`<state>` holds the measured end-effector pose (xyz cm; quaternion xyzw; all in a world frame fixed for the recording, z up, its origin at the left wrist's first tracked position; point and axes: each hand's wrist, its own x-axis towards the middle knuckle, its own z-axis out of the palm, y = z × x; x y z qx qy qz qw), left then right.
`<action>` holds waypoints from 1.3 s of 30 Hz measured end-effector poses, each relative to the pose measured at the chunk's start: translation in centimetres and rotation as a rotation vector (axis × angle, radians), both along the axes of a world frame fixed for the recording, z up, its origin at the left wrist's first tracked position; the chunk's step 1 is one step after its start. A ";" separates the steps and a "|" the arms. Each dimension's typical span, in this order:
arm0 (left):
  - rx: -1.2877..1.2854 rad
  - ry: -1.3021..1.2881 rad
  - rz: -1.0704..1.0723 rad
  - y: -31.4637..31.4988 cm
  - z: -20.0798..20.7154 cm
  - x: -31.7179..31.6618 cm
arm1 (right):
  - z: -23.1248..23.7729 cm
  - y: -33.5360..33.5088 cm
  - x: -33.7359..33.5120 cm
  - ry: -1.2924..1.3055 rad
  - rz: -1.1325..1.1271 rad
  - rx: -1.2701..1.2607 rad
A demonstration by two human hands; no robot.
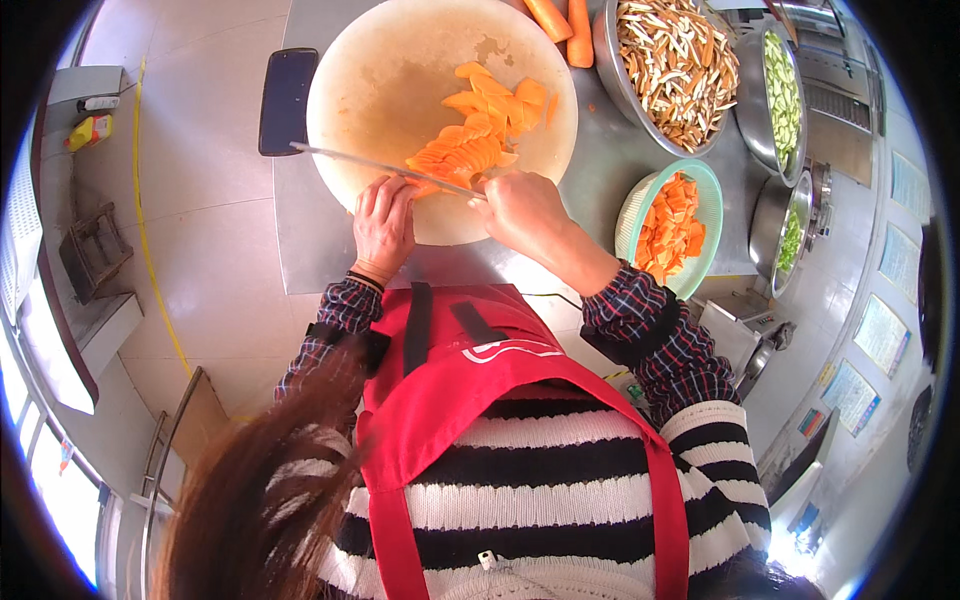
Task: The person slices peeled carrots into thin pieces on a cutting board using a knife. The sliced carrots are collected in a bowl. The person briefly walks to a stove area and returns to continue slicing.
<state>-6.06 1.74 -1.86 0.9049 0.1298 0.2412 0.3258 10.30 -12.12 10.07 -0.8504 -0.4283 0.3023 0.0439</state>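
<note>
A knife (345, 158) lies slantwise across the near part of a round cutting board (350, 75), its tip reaching past the board's left side. My right hand (525, 215) is closed around its handle. Just on the near side of the blade, my left hand (383, 225) has its fingers bent down onto a carrot, which is mostly hidden beneath them. Thin orange carrot slices (460, 150) lie overlapped beyond the blade, and more fan out toward the board's right side.
A dark phone (288, 102) lies left of the board. Whole carrots (580, 35) rest at the far right, beside a steel bowl of brown-and-white strips (680, 75). A green basket (710, 215) holds cut carrot pieces. Bowls of green pieces (783, 100) stand farther right on the metal table (300, 235).
</note>
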 end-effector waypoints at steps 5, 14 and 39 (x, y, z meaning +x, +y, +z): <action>0.006 0.001 0.001 0.2 0.2 0.1 | -2.0 1.8 -1.8 -0.055 -0.010 -0.024; 0.049 0.037 0.025 0.1 0.9 -0.4 | 0.2 0.8 0.0 0.024 -0.029 0.000; 0.039 0.015 0.039 0.3 0.5 -0.6 | -3.1 2.5 -1.6 -0.014 -0.023 0.058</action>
